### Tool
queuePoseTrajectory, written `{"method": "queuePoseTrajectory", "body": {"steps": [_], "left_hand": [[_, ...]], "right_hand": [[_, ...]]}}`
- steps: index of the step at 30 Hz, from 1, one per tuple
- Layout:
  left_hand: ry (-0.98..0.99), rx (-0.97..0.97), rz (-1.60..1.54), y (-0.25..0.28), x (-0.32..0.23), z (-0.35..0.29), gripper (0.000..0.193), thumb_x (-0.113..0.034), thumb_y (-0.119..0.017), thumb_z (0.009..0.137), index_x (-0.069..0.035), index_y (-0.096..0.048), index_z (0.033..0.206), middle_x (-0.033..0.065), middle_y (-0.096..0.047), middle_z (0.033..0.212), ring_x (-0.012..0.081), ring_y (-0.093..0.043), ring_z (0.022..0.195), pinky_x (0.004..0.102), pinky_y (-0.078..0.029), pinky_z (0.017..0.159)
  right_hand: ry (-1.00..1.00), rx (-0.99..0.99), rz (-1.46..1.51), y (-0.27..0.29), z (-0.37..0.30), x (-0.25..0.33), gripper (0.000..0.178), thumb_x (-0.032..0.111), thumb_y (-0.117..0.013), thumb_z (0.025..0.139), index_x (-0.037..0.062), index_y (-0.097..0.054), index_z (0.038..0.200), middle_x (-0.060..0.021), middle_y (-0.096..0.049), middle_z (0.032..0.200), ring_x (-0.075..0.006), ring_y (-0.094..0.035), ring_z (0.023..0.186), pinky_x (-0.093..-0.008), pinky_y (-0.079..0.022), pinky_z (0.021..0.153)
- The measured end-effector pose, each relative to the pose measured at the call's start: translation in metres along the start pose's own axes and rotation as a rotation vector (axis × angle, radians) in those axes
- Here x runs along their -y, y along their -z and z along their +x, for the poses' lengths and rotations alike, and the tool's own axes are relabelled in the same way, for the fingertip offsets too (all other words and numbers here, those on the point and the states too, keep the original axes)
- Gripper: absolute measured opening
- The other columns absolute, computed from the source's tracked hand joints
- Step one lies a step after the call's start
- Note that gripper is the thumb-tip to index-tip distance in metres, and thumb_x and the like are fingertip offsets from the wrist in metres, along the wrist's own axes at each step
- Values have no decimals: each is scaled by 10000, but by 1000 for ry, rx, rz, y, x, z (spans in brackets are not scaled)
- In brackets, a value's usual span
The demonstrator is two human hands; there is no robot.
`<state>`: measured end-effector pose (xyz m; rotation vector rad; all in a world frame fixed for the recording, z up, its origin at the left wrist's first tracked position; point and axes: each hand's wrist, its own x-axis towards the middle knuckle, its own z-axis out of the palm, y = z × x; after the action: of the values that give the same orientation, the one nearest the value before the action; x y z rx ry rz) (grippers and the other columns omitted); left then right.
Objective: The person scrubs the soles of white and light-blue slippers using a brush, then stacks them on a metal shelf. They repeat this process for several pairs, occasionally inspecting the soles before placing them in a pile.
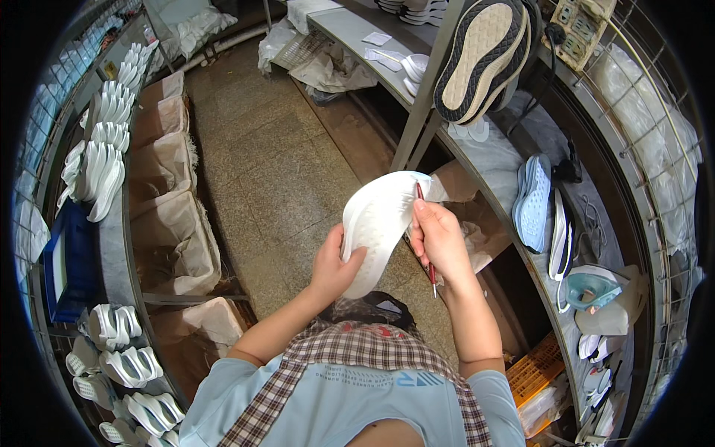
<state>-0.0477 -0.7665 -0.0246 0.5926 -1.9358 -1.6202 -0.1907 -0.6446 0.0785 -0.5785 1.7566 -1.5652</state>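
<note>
A white shoe sole (381, 216) is held up in front of me, tilted, its toe end away from my left hand. My left hand (337, 267) wraps round the sole's left edge, thumb across its face. Between the fingers of my right hand (441, 237) is a slim dark-red pen-like tool (431, 273). The tool's upper tip meets or nearly meets the sole's far right edge, and its lower end sticks out below the hand. Whether the tip is a brush or a blade is too small to tell.
White soles (100, 175) line the left shelf beside a blue box (68, 261). Cloth-lined bins (175, 242) stand below. On the right shelf lie light-blue soles (532, 201) and an iron (592, 287); dark-and-beige soles (480, 63) hang by a post. An orange crate (535, 369) sits lower right.
</note>
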Motion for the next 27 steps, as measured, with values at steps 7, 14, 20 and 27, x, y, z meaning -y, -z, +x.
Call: {"method": "queuePoseTrajectory", "body": {"steps": [7, 14, 20, 27], "left_hand": [[70, -35, -220, 4, 3, 9, 441, -70, -606, 831, 27, -444, 1230, 129, -596, 1096, 181, -579, 998, 308, -453, 858], [-132, -105, -146, 19, 27, 34, 415, -62, -591, 861, -27, -389, 1221, 134, -505, 1181, 247, -482, 1147, 370, -397, 953], [-749, -172, 72, 25, 39, 75, 635, -55, -728, 724, -133, -332, 1214, 145, -513, 1221, 382, -456, 1189, 490, -336, 1018], [-858, -93, 19, 8, 36, 88, 721, -88, -796, 660, -153, -334, 1209, 143, -510, 1238, 359, -461, 1189, 502, -339, 1010]], "right_hand": [[614, -107, -99, 25, -22, -22, 276, 244, -512, 952, 12, -603, 833, -31, -545, 788, -114, -495, 708, -237, -402, 683], [314, 36, -486, 39, -50, -89, 108, 94, -683, 814, 16, -674, 889, -100, -661, 861, -190, -626, 728, -289, -490, 637], [242, 394, -741, 33, -52, -169, 184, 183, -653, 811, 82, -674, 963, -131, -662, 919, -299, -633, 806, -371, -497, 707], [-3, 686, -976, 17, -27, -240, 275, 259, -542, 854, 153, -629, 1093, -117, -653, 1008, -310, -618, 930, -404, -485, 787]]}}
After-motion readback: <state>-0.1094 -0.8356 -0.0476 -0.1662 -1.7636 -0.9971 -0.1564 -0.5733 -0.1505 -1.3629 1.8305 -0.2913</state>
